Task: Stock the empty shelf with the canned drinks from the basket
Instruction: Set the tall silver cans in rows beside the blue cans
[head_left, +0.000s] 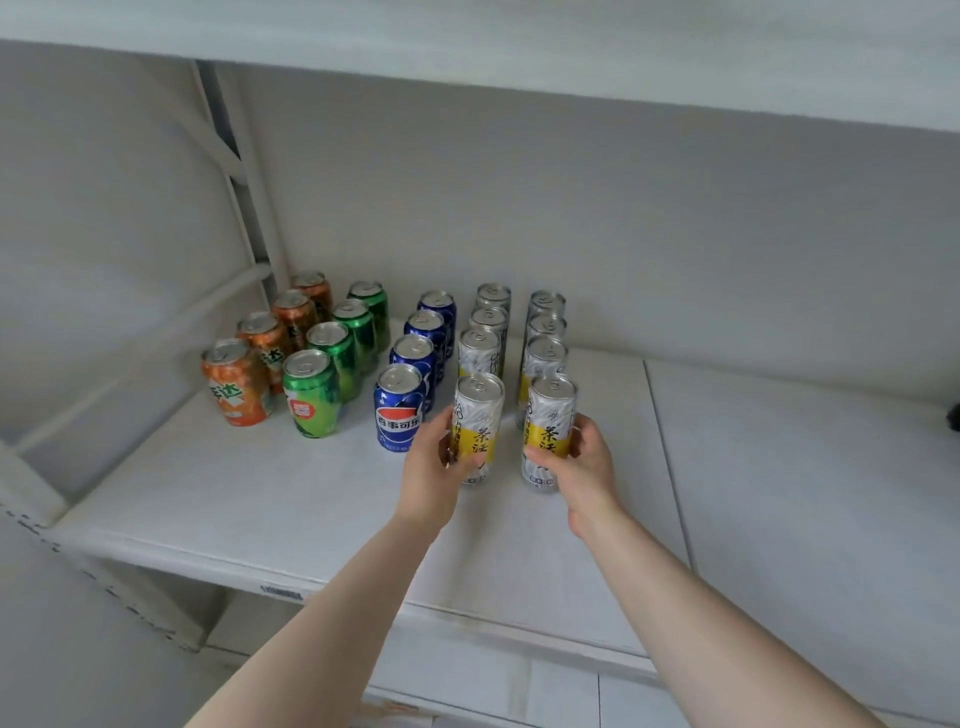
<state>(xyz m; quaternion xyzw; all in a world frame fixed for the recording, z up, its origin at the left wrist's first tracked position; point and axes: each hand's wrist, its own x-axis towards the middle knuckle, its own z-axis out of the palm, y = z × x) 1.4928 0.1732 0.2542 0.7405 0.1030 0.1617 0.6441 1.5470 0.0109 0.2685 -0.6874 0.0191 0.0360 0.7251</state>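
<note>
Head view: we see the left hand (434, 470) curled round the left tea can (478, 428), fingers wrapping its left side — a firm grip. The right hand (582, 467) grips the right tea can (549, 434), thumb across the yellow band. Both cans stand upright on the shelf (208, 493), at the front of two slim silver-and-yellow rows. Left of them run a blue row (415, 374), a green row (337, 358) and an orange row (265, 348) — short, glossy metal cylinders with pull-tab tops. Rear cans are mostly hidden behind front ones. The shelf is smooth and white; we can't identify a dark thing (955, 418) cut off at the right edge.
</note>
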